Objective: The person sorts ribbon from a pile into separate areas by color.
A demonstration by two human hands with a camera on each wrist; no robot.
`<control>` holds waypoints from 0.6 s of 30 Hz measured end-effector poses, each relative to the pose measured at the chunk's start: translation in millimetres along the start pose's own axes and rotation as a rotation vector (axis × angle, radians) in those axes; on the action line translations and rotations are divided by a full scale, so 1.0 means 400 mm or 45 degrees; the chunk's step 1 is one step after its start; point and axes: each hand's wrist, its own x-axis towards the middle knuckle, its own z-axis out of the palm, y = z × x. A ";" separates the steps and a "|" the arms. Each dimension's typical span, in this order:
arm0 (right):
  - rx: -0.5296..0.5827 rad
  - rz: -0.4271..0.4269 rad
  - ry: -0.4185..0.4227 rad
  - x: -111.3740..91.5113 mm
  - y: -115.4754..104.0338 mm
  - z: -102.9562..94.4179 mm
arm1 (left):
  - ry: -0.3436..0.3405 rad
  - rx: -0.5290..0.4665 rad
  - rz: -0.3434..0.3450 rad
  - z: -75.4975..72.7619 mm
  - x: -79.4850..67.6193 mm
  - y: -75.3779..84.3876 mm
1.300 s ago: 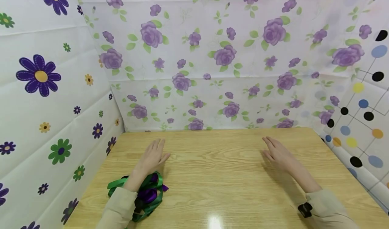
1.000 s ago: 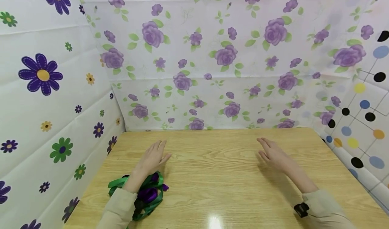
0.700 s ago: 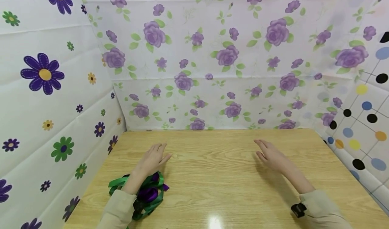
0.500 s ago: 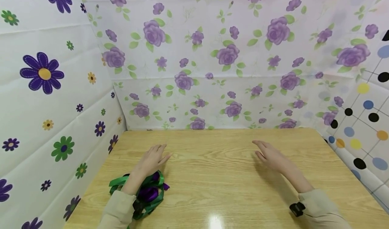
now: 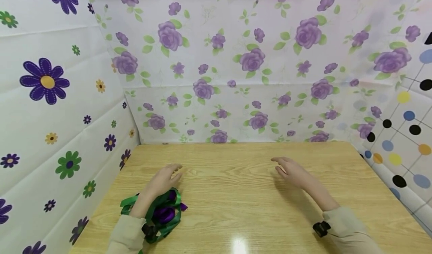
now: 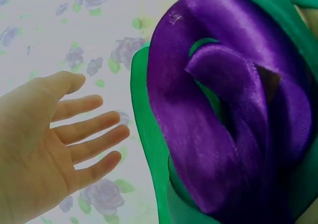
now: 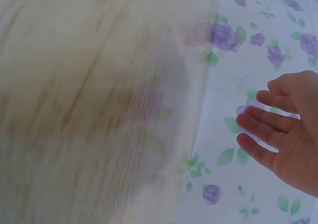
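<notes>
One tangle of ribbon (image 5: 164,215), green and purple, rests at the left near part of the desk (image 5: 229,194). The left forearm crosses above it and hides part of it; no single long axis can be told. The purple loops lie to the right of the forearm; a green loop shows to its left.

Reference relation: the left hand (image 5: 162,180) is the nearer hand. Its fingers are beyond the ribbon, on the far side, pointing far and right. The ribbon therefore lies back toward the near edge, beside and below the wrist. Left fingers: apart, slightly bent, holding nothing; the left wrist view shows a gap between them and the ribbon.

The right hand (image 5: 293,172) is well apart, across the desk to the right. Right fingers: loosely bent, small gaps between them, holding nothing.

Beyond the far edge, a flowered cloth (image 5: 233,81) hangs upright.
</notes>
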 end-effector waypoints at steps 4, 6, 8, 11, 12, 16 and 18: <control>0.075 0.015 -0.045 0.013 -0.018 0.004 | -0.009 -0.024 -0.029 -0.008 -0.005 -0.007; 0.100 0.020 -0.067 0.017 -0.025 0.008 | -0.013 -0.032 -0.034 -0.011 -0.009 -0.010; 0.100 0.023 -0.078 0.020 -0.031 0.013 | -0.017 -0.040 -0.024 -0.013 -0.012 -0.012; 0.086 0.002 -0.082 0.025 -0.039 0.020 | -0.030 -0.050 -0.001 -0.013 -0.017 -0.016; 0.088 -0.003 -0.083 0.027 -0.042 0.021 | -0.034 -0.053 0.001 -0.013 -0.019 -0.017; 0.098 -0.019 -0.087 0.036 -0.055 0.027 | -0.051 -0.061 -0.002 -0.014 -0.024 -0.022; 0.111 0.004 -0.095 0.040 -0.062 0.029 | -0.059 -0.061 -0.016 -0.015 -0.026 -0.024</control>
